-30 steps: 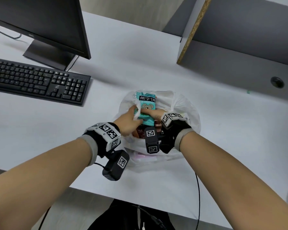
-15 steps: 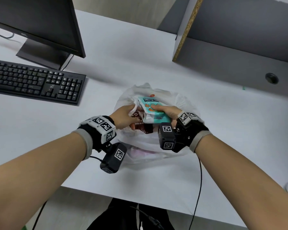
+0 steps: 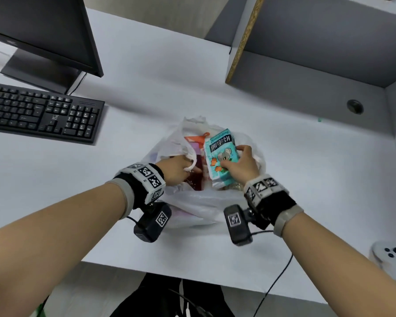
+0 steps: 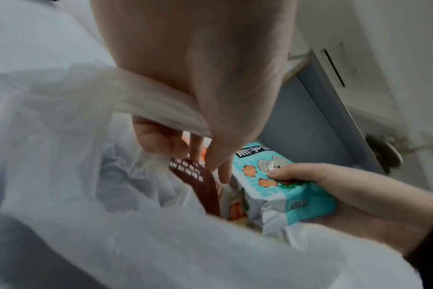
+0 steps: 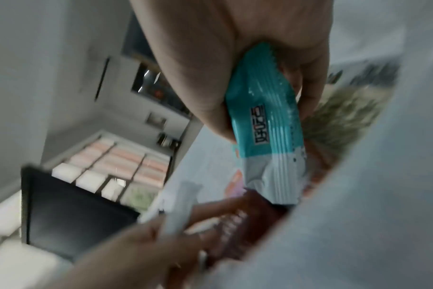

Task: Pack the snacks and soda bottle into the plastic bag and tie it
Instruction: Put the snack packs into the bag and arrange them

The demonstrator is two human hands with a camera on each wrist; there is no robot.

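Observation:
A white plastic bag [image 3: 192, 207] lies open on the white desk [image 3: 146, 76]. My right hand [image 3: 238, 161] grips a teal snack packet [image 3: 220, 154] with bear biscuits printed on it, holding it over the bag's mouth. The same teal packet [image 4: 279, 193] [image 5: 267, 125] shows in both wrist views, pinched between thumb and fingers. My left hand [image 3: 178, 168] holds the bag's left handle [image 4: 156, 103] and keeps the mouth wide. Inside sit a dark red packet [image 3: 196, 177] [image 4: 200, 181] and an orange-topped item [image 3: 196, 138]. No soda bottle is visible.
A black keyboard [image 3: 39, 113] and a monitor [image 3: 39, 35] stand at the back left. A grey shelf unit [image 3: 318, 49] rises at the back right. A white controller [image 3: 389, 255] lies at the desk's right front edge. Cables hang off the front edge.
My right hand has shifted right with the teal packet, turning it more upright over the bag's mouth. My left hand has pulled the handle left, widening the opening.

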